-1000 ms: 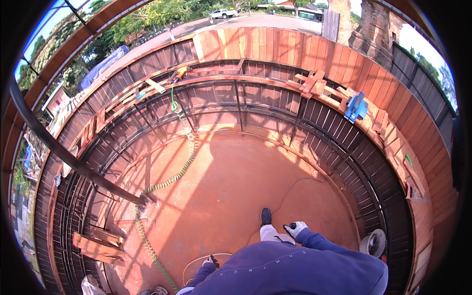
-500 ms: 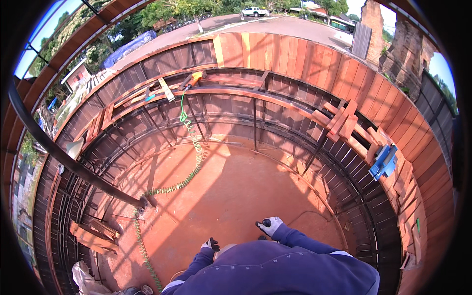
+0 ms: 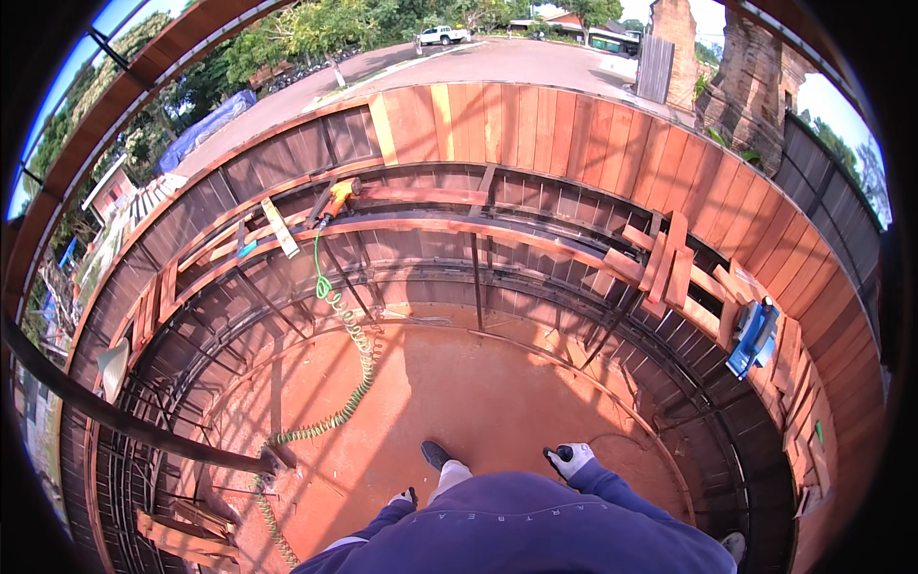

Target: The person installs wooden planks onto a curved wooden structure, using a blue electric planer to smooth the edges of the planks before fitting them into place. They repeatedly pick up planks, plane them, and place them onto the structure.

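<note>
- The right hand (image 3: 576,460), in a white glove, sits at about 5 o'clock in the view, low over the reddish floor (image 3: 478,402); its fingers are curled tight round a small dark tool (image 3: 556,454).
- Only the tool's short black end shows past the glove, pointing toward 10 o'clock; its long axis seems to run from the palm up and to the left, though it is too small to be sure.
- The left hand (image 3: 405,498) is at 6 o'clock, just above the dark blue sleeve; it appears closed on something small and dark, but whether the fingers are clamped or loose cannot be told.
- Between the two hands a dark shoe (image 3: 435,454) points toward 12 o'clock.
- A green coiled hose (image 3: 356,364) runs from 8 o'clock on the floor up to an orange power tool (image 3: 337,199) lying on the curved wooden ledge at 11 o'clock.
- A blue tool (image 3: 754,337) rests on the ledge at 3 o'clock, well apart from the hands.
- A curved wall of red planks (image 3: 535,124) rings the floor.
</note>
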Demonstrator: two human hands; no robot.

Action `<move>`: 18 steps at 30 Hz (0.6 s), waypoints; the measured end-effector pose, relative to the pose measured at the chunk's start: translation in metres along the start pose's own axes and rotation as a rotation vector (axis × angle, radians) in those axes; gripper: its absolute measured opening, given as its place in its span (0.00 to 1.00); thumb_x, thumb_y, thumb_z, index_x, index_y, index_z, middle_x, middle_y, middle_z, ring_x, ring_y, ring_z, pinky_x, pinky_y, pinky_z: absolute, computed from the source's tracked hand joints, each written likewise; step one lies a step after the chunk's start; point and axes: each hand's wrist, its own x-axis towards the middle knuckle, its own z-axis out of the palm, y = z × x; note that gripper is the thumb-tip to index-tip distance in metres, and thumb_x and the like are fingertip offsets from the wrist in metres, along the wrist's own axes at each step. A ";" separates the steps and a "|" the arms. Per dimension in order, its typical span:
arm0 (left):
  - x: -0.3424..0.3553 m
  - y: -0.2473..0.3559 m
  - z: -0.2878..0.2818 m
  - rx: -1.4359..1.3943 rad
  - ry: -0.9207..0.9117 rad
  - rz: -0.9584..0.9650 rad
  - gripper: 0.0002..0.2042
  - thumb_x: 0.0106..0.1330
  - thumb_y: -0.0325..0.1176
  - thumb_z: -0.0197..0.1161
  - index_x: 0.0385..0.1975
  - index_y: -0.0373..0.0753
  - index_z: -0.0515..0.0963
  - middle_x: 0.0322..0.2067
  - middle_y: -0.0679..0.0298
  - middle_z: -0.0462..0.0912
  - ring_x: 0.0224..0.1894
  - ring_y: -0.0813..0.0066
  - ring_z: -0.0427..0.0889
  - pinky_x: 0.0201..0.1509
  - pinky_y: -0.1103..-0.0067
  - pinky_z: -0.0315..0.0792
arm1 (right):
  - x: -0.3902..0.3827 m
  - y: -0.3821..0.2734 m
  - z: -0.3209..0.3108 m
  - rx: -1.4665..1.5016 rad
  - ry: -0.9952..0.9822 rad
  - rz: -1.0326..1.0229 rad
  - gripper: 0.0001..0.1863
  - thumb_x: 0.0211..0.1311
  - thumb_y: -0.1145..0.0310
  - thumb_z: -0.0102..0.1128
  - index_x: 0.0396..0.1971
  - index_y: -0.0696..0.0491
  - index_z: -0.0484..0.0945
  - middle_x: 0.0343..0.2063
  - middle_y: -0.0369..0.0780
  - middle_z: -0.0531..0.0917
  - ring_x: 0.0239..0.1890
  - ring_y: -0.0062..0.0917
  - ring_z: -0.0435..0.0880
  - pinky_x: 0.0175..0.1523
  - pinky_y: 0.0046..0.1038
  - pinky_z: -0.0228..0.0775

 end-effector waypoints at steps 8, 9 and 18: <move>0.159 0.008 -0.118 -1.138 -0.282 0.012 0.13 0.67 0.41 0.55 0.43 0.40 0.76 0.34 0.56 0.81 0.30 0.62 0.81 0.31 0.65 0.73 | 0.123 -0.085 0.058 -0.029 -0.240 -0.033 0.28 0.65 0.43 0.51 0.20 0.53 0.80 0.21 0.48 0.81 0.29 0.46 0.80 0.37 0.42 0.71; 0.171 0.019 -0.130 -1.253 -0.230 0.122 0.14 0.68 0.43 0.53 0.42 0.41 0.77 0.32 0.56 0.81 0.28 0.64 0.81 0.26 0.68 0.69 | 0.136 -0.116 0.051 -0.039 -0.255 -0.065 0.28 0.65 0.43 0.51 0.20 0.53 0.80 0.21 0.48 0.81 0.28 0.46 0.80 0.37 0.42 0.71; 0.211 -0.018 -0.190 -0.937 -0.186 -0.076 0.10 0.66 0.36 0.55 0.37 0.36 0.78 0.28 0.55 0.82 0.26 0.64 0.81 0.30 0.68 0.75 | 0.251 -0.185 0.056 -0.056 -0.177 -0.179 0.26 0.66 0.47 0.52 0.19 0.54 0.79 0.17 0.48 0.78 0.23 0.45 0.78 0.31 0.42 0.67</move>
